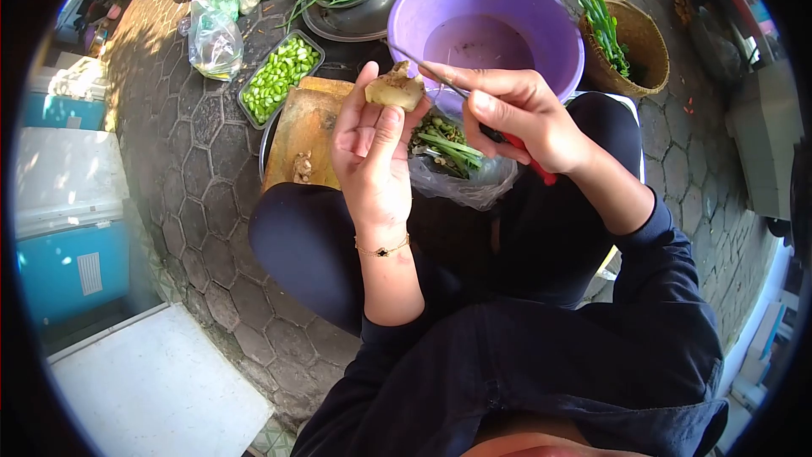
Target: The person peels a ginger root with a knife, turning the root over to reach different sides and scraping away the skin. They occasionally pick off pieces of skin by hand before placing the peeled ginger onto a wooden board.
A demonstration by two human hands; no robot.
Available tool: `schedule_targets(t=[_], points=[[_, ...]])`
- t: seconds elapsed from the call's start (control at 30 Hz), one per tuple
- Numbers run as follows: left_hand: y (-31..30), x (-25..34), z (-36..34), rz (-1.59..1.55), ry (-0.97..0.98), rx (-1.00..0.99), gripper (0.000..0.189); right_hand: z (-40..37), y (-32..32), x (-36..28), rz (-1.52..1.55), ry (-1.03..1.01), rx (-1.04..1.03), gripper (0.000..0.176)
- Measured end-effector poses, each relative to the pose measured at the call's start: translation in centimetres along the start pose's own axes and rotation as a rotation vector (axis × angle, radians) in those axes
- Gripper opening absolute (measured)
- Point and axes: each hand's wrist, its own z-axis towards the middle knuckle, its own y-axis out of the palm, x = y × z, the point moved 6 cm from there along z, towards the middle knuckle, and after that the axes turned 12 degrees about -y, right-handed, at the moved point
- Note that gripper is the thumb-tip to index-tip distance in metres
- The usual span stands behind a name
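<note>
A piece of ginger root (pixel 394 93), pale where its skin is off and brown at the top, is pinched between the thumb and fingers of my left hand (pixel 370 148). My right hand (pixel 531 123) grips a knife (pixel 542 173) by its red and black handle. The blade points up and left, close to the ginger's top edge. Below my left hand lies a wooden cutting board (pixel 309 123) with a small knobbly root piece (pixel 303 167) on it. Under my right hand sits a clear plastic bag (pixel 478 190) holding green stems and trimmings.
A purple basin (pixel 565 46) stands ahead, with a woven basket (pixel 651 42) of green leaves to its right. Left of it are a metal pan (pixel 334 32) with long green beans, a tray (pixel 248 108) of chopped green vegetables and plastic bags (pixel 216 42). Blue cooler boxes (pixel 72 271) line the left.
</note>
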Motion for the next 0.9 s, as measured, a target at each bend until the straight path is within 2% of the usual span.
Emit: schedule_targets(t=[0.07,0.13,0.2,0.27,0.43,0.77,0.9], points=[[-0.3,0.4,-0.1,-0.009,0.019,0.022,0.041,0.0,0.1,-0.5,-0.235,-0.207,-0.081,0.038],[-0.4,0.7,-0.1,-0.019,0.036,0.042,0.041,-0.1,0.0,-0.7,-0.273,-0.190,-0.088,0.041],[-0.2,0.7,-0.1,0.007,0.015,0.029,0.039,-0.3,0.0,-1.1,-0.563,-0.231,-0.106,0.046],[-0.4,0.4,-0.1,0.017,0.003,0.002,0.041,-0.4,0.0,-1.0,-0.571,-0.229,-0.099,0.050],[0.4,0.2,-0.2,0.134,0.002,-0.049,0.045,-0.2,0.5,-1.6,-0.815,-0.365,-0.131,0.055],[0.3,0.2,-0.3,0.181,0.022,-0.061,0.051,-0.1,0.8,-1.8,-0.846,-0.391,-0.211,0.049],[0.2,0.3,-0.4,0.215,0.031,-0.045,0.054,-0.2,0.9,-1.8,-0.855,-0.342,-0.228,0.047]])
